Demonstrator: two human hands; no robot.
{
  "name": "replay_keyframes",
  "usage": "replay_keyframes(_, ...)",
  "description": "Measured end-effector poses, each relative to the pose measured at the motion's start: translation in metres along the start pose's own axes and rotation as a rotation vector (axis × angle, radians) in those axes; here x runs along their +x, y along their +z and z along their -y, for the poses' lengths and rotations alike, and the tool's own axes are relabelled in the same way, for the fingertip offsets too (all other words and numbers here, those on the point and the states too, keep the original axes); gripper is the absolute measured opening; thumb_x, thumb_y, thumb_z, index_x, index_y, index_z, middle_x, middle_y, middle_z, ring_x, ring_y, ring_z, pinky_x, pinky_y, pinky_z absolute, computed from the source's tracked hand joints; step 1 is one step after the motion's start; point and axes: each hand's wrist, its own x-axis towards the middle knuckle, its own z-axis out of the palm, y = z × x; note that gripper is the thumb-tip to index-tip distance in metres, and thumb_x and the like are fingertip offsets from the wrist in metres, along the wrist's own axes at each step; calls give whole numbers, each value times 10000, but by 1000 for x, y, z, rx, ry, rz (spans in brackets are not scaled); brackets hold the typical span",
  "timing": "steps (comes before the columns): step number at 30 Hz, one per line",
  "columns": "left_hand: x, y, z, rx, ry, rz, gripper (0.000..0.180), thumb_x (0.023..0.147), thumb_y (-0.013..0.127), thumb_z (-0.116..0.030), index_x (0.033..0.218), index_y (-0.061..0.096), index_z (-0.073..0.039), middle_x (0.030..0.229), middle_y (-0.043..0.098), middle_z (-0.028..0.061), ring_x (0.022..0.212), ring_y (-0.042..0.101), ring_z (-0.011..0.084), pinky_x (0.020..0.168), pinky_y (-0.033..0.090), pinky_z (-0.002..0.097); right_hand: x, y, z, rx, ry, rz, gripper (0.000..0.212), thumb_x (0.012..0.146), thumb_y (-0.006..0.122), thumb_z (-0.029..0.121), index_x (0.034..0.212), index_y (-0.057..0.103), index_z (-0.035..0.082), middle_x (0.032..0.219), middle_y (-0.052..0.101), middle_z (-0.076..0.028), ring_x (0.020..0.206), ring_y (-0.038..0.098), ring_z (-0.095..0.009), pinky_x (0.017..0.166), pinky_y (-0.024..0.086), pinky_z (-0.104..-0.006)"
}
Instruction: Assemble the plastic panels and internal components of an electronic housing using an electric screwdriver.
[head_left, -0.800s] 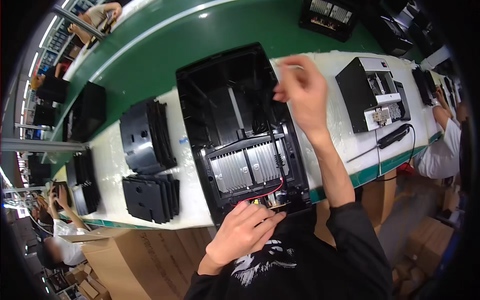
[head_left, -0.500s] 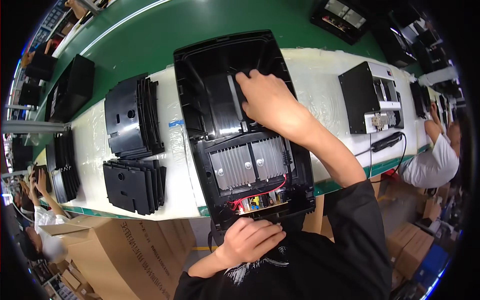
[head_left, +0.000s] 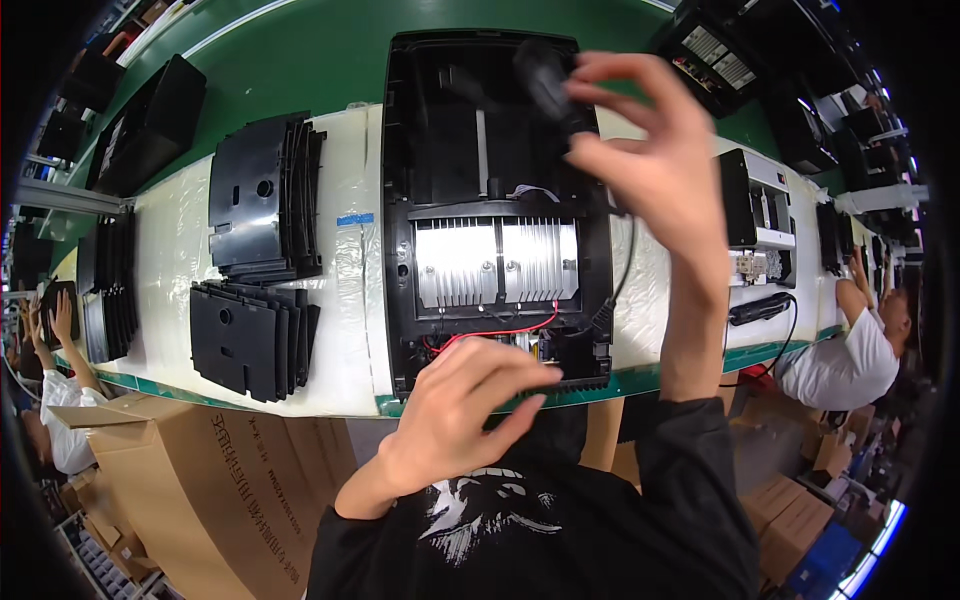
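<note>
Fingers of my left hand curl at the near edge of the open black housing, the grip loosely pinched over the red wire and small parts at its lower end; whether it actually holds anything I cannot tell. Beyond them, ribbed metal fins sit in the middle of the housing, which lies on the white counter. My right hand is raised above the housing's far right corner, grip pinching a dark plug with a black cable hanging down. Stacks of black panels lie to the left.
</note>
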Motion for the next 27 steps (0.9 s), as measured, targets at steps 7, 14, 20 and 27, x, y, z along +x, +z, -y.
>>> replay_keyframes(7,45,51,-17,-22,-25,87,332,721,665,-83,1035,573,-29,1108,491,124,946,513,267,814,431,330,-89,-44,42,319,-284,-736,627,722,458,110,1294,280,-74,1327,334,-263,1221,394,-318,857,483,-327)
replay_keyframes(14,40,37,-5,72,-43,219,199,651,678,-63,830,592,-76,814,526,38,781,508,217,691,415,308,-202,-81,-15,675,178,-859,577,637,455,63,1203,395,-37,919,487,-105,765,472,-172,740,399,-295)
replay_keyframes(20,40,37,-10,20,-30,222,314,591,709,-29,888,619,-77,770,525,39,796,521,213,715,452,317,-246,-45,-36,1033,670,-1071,379,736,447,152,1067,477,-29,917,493,-89,783,479,-194,750,406,-303)
replay_keyframes(27,40,18,-3,-112,-32,268,281,615,717,-36,887,649,-33,806,582,65,737,559,237,650,471,326,-223,-63,-50,627,659,-842,418,837,472,239,1169,472,-14,856,562,-63,761,514,-158,709,418,-272)
